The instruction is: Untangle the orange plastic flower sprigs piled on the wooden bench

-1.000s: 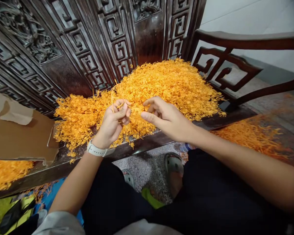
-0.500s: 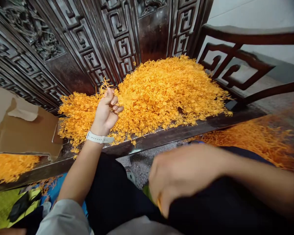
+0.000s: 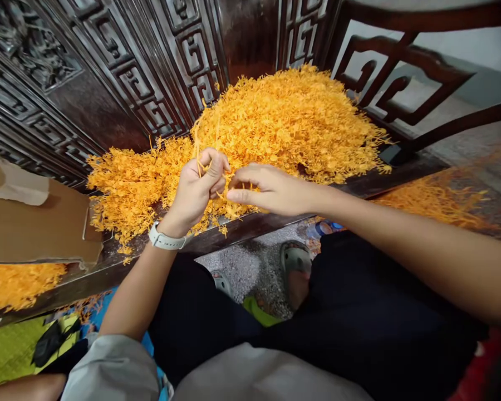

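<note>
My left hand, with a pale watch on its wrist, is closed in a pinch on a thin orange branching strand, whose ends stick up above the fingers. Just to its right, my right hand reaches in with thumb and fingers apart, and nothing is plainly gripped in it. Its fingertips are close to the left fingers, in front of the pile. Behind both hands a big heap of orange branching pieces covers the seat of a dark wooden bench.
A cardboard box stands on the bench at the left, with more orange pieces in front. Carved panels form the bench's back, and an armrest is at the right. Orange strands lie low at the right. Another person's arm shows at bottom left.
My right hand has moved up from above my lap to beside my left hand. The left hand has shifted slightly right, still pinching an orange strand. The view has tilted down a little.
</note>
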{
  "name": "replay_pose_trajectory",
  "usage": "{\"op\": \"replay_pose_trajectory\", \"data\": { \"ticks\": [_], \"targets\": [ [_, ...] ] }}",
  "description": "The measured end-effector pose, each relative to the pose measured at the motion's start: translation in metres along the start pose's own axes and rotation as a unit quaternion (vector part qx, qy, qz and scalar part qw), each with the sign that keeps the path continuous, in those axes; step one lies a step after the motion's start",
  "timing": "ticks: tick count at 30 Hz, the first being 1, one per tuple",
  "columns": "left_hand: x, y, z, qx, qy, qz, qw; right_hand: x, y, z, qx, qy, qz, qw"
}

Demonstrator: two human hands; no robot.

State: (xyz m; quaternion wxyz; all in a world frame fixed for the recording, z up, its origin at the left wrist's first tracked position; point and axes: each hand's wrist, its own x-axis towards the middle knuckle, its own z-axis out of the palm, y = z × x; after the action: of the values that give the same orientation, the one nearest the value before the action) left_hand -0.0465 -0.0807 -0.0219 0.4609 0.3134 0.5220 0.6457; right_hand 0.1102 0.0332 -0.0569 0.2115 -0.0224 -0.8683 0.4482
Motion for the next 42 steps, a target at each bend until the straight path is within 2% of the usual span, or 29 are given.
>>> {"op": "replay_pose_trajectory", "data": {
  "ticks": [2,6,9,11,13,16,17,18,19,20,21,23,24,25,26,27,28,31,32,34,36,38,42],
  "targets": [
    [0.000,-0.001,-0.001,0.009,0.004,0.002,1.000,0.000,-0.003,0.002,0.014,-0.030,-0.011,0.999],
    [0.004,0.000,-0.014,0.050,-0.034,-0.018,0.998,-0.002,-0.014,-0.001,0.013,0.031,-0.038,0.999],
    [0.007,-0.002,-0.022,0.026,-0.064,-0.074,0.995,-0.010,-0.035,0.000,-0.028,0.022,-0.076,0.996],
    [0.011,-0.002,-0.028,-0.007,-0.061,-0.116,0.991,-0.022,-0.057,0.007,-0.024,-0.034,-0.117,0.992],
    [0.018,0.003,-0.037,-0.044,0.005,-0.114,0.992,-0.040,-0.082,0.015,0.031,-0.120,-0.160,0.979],
    [0.023,0.020,-0.059,-0.098,0.138,-0.035,0.985,-0.064,-0.106,0.014,0.099,-0.305,-0.191,0.928],
    [0.023,0.027,-0.065,-0.109,0.159,-0.015,0.981,-0.066,-0.106,0.008,0.108,-0.358,-0.182,0.909],
    [0.021,0.032,-0.069,-0.117,0.167,-0.002,0.979,-0.064,-0.102,-0.001,0.132,-0.383,-0.156,0.901],
    [0.019,0.035,-0.070,-0.121,0.166,0.004,0.979,-0.057,-0.094,-0.012,0.175,-0.372,-0.118,0.904],
    [0.016,0.037,-0.069,-0.122,0.163,0.003,0.979,-0.047,-0.082,-0.024,0.224,-0.334,-0.075,0.912],
    [0.014,0.037,-0.066,-0.121,0.158,-0.002,0.980,-0.035,-0.069,-0.036,0.303,-0.224,-0.008,0.926],
    [0.010,0.034,-0.058,-0.120,0.146,-0.010,0.982,-0.010,-0.038,-0.056,0.366,-0.054,0.054,0.927],
    [0.009,0.031,-0.053,-0.121,0.139,-0.009,0.983,-0.001,-0.024,-0.062,0.404,0.051,0.120,0.906],
    [0.009,0.029,-0.049,-0.123,0.132,-0.005,0.984,0.006,-0.012,-0.063,0.429,0.126,0.189,0.874],
    [0.008,0.026,-0.046,-0.125,0.126,0.001,0.984,0.010,-0.003,-0.061,0.441,0.169,0.239,0.849],
    [0.008,0.023,-0.043,-0.125,0.122,0.010,0.985,0.012,0.004,-0.054,0.447,0.182,0.281,0.829],
    [0.008,0.020,-0.040,-0.124,0.120,0.021,0.985,0.013,0.007,-0.044,0.448,0.167,0.307,0.823],
    [0.006,0.009,-0.032,-0.106,0.120,0.072,0.984,0.010,0.004,-0.008,0.437,0.100,0.326,0.832],
    [0.006,0.004,-0.030,-0.095,0.119,0.095,0.984,0.010,0.002,0.003,0.432,0.109,0.319,0.836],
    [0.004,-0.005,-0.026,-0.066,0.115,0.150,0.980,0.009,0.001,0.016,0.410,0.170,0.301,0.844],
    [0.003,-0.014,-0.024,-0.032,0.113,0.208,0.971,0.008,0.006,0.019,0.380,0.237,0.294,0.845],
    [0.002,-0.020,-0.023,0.005,0.110,0.263,0.958,0.006,0.011,0.017,0.368,0.262,0.304,0.839],
    [-0.003,-0.030,-0.024,0.109,0.065,0.326,0.937,0.006,0.010,0.011,0.429,0.202,0.313,0.823]
  ]
}}
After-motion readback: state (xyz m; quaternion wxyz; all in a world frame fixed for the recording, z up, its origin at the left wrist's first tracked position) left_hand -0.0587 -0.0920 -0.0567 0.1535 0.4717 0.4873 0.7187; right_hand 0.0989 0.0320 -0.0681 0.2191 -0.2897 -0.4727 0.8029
